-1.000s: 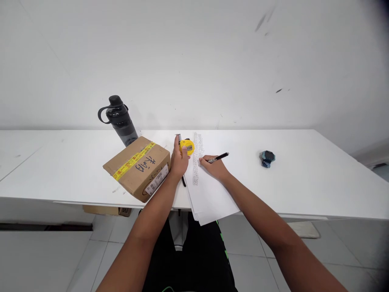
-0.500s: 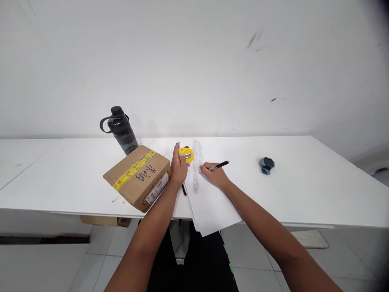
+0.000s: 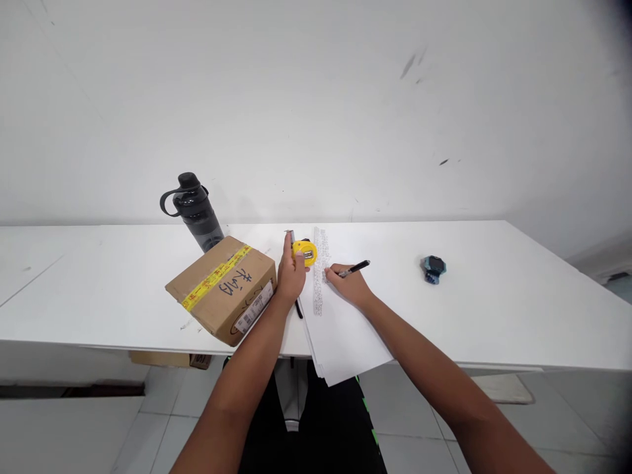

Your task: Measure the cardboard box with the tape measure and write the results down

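My left hand is closed around a yellow tape measure, held just right of a cardboard box with yellow tape across its top. My right hand grips a black pen with its tip on a stack of white paper that overhangs the table's front edge. A strip with fine print lies along the paper's left side, between my two hands.
A dark water bottle stands behind the box. A small blue device lies on the white table to the right. A black object pokes out below my left wrist. Another carton sits on the floor under the table.
The view dropped slightly a second ago, so everything sits a little lower in frame. My hands, the tape measure and the pen have barely moved.
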Available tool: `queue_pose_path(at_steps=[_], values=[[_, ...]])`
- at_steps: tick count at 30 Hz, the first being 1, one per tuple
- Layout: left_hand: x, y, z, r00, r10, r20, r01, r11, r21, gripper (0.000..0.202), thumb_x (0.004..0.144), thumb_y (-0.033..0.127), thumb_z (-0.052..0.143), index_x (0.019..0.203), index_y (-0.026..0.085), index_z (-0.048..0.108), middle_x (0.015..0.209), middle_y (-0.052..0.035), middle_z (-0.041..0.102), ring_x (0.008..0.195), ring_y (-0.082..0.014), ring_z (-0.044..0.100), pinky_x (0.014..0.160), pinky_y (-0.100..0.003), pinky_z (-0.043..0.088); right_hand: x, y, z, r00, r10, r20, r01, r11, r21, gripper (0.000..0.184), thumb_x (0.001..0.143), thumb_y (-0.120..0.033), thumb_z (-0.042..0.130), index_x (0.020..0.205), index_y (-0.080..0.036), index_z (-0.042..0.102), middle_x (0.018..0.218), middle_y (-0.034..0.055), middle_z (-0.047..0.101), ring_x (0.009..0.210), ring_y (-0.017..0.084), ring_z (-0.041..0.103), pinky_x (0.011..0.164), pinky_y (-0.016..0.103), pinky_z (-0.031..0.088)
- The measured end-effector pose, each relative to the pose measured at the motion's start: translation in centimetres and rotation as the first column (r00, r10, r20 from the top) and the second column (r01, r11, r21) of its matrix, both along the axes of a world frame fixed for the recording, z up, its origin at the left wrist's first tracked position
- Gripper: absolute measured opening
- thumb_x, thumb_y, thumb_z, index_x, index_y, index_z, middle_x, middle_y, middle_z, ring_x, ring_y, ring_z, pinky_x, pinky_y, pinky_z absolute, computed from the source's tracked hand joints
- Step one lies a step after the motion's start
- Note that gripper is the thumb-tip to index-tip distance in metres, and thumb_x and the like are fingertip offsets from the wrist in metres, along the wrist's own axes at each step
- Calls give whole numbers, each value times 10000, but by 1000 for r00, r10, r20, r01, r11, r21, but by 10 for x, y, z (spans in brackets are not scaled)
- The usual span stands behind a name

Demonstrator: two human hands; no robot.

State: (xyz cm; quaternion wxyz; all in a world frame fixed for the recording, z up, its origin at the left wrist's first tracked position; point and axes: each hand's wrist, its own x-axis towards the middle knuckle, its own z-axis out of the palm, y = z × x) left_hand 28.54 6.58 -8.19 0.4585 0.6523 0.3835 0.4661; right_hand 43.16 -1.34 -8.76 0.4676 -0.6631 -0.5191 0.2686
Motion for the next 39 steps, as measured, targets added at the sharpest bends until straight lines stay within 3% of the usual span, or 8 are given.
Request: queue_pose_path(at_steps=[13,20,30,39], values=[[-1,-2,3,1000,-25,-1,25,1000,-11,661,979,468,415,1571,357,144,1381,-90,545,867,-135,647,694,-266,610,1,0,-2,1000,2,-24,-2,1000,-3,373,807,-443,552,545,-221,407,535,-44,366,551,127,342,543,295,262],[5,4,-1,1000,-15,-14,15,1000,6,658,969,528,409,1564,335,205,1362,-93,549,847,-139,643,629,-228,597,4,-1,1,999,-42,7,42,999,-11,330,797,-435,541,560,-212,486,552,-35,431,574,130,384,559,289,293],[6,2,-1,1000,-4,10,4,1000,-3,565,979,486,402,1519,332,338,1369,-80,556,840,-147,647,605,-237,602,5,-1,-1,998,-53,15,53,999,-9,330,795,-424,547,550,-217,471,541,-43,417,571,128,374,560,287,294],[6,3,-1,1000,27,-6,-27,1000,7,552,979,480,404,1506,323,354,1343,-75,576,800,-135,640,560,-218,585,5,-1,-1,998,-57,3,57,998,15,363,797,-414,544,532,-221,389,532,-51,338,559,118,327,548,284,262]])
